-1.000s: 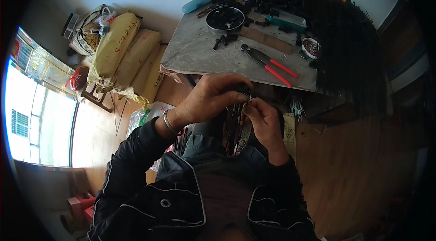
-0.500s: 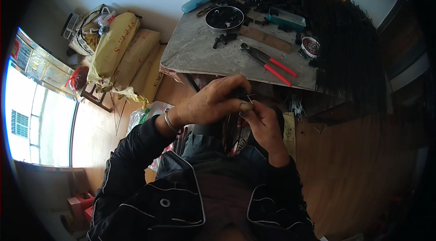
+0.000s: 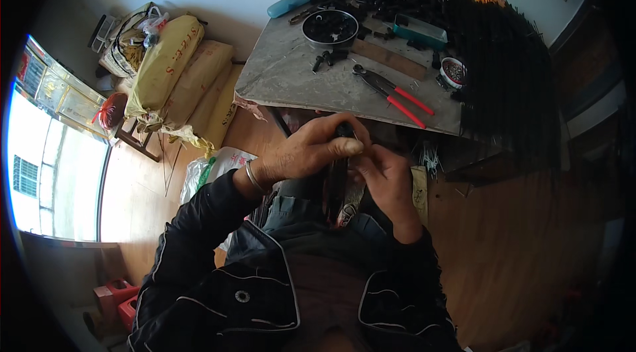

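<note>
In front of my lap, my left hand (image 3: 311,150) is closed around a black rod-like piece (image 3: 344,130). Its rounded dark end shows above my thumb, and a dark length hangs below the fist. Close against it on the right is my right hand (image 3: 387,176), fingers pinched together by the left thumb. Whatever sits in that pinch is hidden. Beyond both hands, pincers with red handles (image 3: 397,101) lie on the grey table (image 3: 278,80).
On the table are a bowl of black parts (image 3: 330,27), a wooden strip (image 3: 389,59), a teal tray (image 3: 421,32), a small bowl of metal bits (image 3: 453,72) and a heap of black rods (image 3: 507,67). Stuffed yellow sacks (image 3: 165,67) lie at left, red stools (image 3: 119,295) lower left.
The black piece has turned more upright in my left hand. A thin wire that stuck out by the right fingertips no longer shows clearly. Both hands stay close together.
</note>
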Demonstrator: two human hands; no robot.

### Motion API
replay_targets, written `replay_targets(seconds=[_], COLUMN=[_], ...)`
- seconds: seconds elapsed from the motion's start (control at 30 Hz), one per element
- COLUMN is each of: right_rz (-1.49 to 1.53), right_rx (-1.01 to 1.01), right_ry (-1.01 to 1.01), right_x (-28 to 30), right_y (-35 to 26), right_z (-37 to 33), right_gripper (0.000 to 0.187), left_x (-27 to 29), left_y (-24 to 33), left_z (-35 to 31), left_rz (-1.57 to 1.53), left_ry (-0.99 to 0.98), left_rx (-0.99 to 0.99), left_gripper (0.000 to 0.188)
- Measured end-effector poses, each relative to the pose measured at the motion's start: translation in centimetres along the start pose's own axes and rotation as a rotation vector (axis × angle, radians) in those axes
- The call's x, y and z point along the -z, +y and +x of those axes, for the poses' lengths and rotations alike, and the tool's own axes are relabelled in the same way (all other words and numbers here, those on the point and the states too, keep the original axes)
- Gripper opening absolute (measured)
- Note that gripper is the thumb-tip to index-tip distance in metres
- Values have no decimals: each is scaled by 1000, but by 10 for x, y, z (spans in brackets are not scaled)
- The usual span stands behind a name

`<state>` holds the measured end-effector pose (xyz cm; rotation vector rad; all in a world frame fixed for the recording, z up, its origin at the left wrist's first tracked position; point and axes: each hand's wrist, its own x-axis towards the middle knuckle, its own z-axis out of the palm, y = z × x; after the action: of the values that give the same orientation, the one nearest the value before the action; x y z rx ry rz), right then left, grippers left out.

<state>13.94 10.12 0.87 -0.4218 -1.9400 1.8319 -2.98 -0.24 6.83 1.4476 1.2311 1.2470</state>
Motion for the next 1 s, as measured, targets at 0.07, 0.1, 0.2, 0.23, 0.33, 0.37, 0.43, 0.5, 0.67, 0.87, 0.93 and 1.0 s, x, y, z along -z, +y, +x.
replay_targets(seconds=[0.07,0.1,0.2,0.23,0.33,0.37,0.43,0.5,0.67,0.87,0.93,1.0], right_rz=[-108,-85,-65,-63,-213,-215,-205,-145,-63,-555,-696,-510], right_rx=[8,86,217,276,341,340,289,228,207,522,478,316], right_ry=[39,77,168,221,182,179,277,319,456,476,276,144], right_x=[2,-2,-18,-20,-16,-17,-23,-26,-43,-28,-14,-2], right_y=[-5,-10,-30,-34,-37,-36,-29,-13,-3,-34,-47,-40], right_z=[4,7,15,19,30,31,30,31,25,37,48,50], right_gripper=[21,22,25,26,23,23,19,17,17,18,17,17], left_x=[1,4,1,-4,-22,-23,-28,-36,-39,-39,-39,-40], left_y=[-3,-5,-19,-22,-22,-25,-30,-28,-36,-43,-42,-37], left_z=[-1,-2,-6,-6,-5,-6,-4,-5,-4,-5,-4,-6], left_rz=[-116,-146,-205,-227,-259,-253,-245,-176,-241,-155,-161,-238], left_ry=[63,99,171,210,359,406,433,527,585,608,589,593], left_rx=[-11,-3,-39,-84,-23,-11,-45,8,38,1,-1,42], left_gripper=[37,42,46,46,50,49,49,49,47,46,46,47])
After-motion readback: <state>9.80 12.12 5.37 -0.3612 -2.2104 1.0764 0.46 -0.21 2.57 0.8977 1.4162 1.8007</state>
